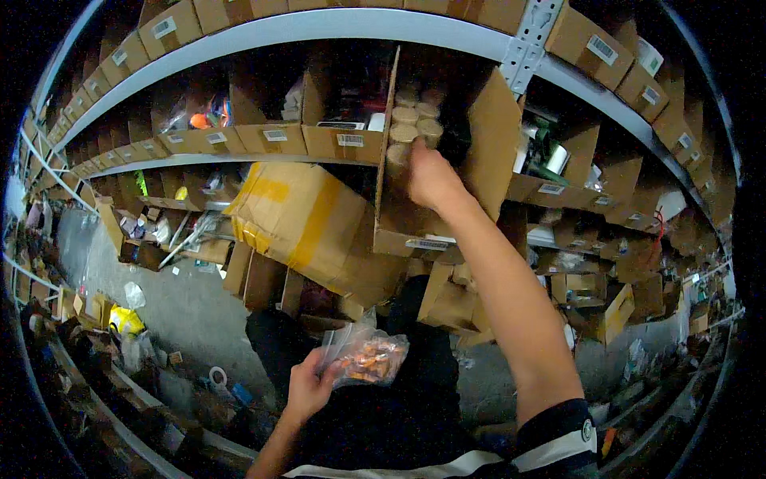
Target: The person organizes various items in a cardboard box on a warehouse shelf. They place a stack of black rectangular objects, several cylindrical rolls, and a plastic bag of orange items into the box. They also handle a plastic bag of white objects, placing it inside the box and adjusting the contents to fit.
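Note:
My left hand (pixel 309 385) is closed on the edge of a clear plastic bag (pixel 372 359) in front of my lap. Small orange pieces show through the bag. Up on the shelf, my right hand (pixel 435 177) reaches into a deep, open cardboard bin (pixel 491 132). Its fingers are curled against a tan, round-topped cylinder (pixel 398 156), and the fingertips are partly hidden. Several similar cylinders (pixel 404 132) stand upright beside it, along the bin's left wall.
Left of the bin, a large taped cardboard box (pixel 299 219) rests tilted. Shelf beams (pixel 319 25) and rows of labelled cardboard bins (pixel 343 144) curve around me. Loose goods and a yellow bag (pixel 126 319) lie on the grey floor (pixel 195 299) at left.

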### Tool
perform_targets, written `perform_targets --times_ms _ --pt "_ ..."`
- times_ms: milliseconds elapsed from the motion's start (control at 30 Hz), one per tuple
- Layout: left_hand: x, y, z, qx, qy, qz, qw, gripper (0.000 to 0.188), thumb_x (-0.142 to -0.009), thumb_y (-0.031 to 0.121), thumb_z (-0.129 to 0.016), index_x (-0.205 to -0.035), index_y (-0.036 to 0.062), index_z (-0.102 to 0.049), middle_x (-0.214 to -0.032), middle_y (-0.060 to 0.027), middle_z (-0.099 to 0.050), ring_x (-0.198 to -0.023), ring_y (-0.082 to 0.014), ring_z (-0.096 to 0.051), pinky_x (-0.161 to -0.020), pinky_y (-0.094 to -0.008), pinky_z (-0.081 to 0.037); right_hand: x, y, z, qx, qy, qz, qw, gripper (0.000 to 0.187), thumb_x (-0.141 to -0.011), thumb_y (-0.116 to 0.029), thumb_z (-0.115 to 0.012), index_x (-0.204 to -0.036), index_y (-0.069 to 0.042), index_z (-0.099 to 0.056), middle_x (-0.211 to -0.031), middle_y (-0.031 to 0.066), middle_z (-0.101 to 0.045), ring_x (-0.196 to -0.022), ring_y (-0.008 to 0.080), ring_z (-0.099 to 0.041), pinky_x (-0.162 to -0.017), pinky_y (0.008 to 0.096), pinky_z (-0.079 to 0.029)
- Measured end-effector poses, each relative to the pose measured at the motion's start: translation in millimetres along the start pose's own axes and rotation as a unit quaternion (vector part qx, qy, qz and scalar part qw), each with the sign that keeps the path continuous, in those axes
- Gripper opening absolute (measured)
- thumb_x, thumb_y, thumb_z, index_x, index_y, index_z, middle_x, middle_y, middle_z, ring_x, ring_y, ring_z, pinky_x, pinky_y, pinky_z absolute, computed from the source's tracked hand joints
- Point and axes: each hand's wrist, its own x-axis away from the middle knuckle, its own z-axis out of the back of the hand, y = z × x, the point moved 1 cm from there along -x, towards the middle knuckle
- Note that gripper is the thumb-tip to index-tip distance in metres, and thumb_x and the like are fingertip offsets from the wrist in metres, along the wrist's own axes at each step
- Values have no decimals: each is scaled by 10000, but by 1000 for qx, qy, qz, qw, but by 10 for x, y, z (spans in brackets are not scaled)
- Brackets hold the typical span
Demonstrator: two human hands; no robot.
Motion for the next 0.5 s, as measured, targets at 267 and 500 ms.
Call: perform_targets --times_ms 267,500 --pt "12 94 23 -1 15 15 1000 234 -949 136 -704 -1138 10 -649 -890 -125 -747 -762 -150 -708 -681 -308 -560 1806 542 800 -352 272 275 852 415 -940 -48 -641 -1330 19 -513 -1108 179 -674 -915 226 -688 -789 297 -570" --pt "-69 108 41 -50 -31 23 998 222 -939 112 -703 -1134 16 -658 -916 -122 -750 -784 -154 -711 -715 -307 -559 2076 1481 -1335 -105 87 -174 975 258 -917 -247 -690 -1011 -6 -693 -905 186 -719 -776 386 -693 -713 435 -572"
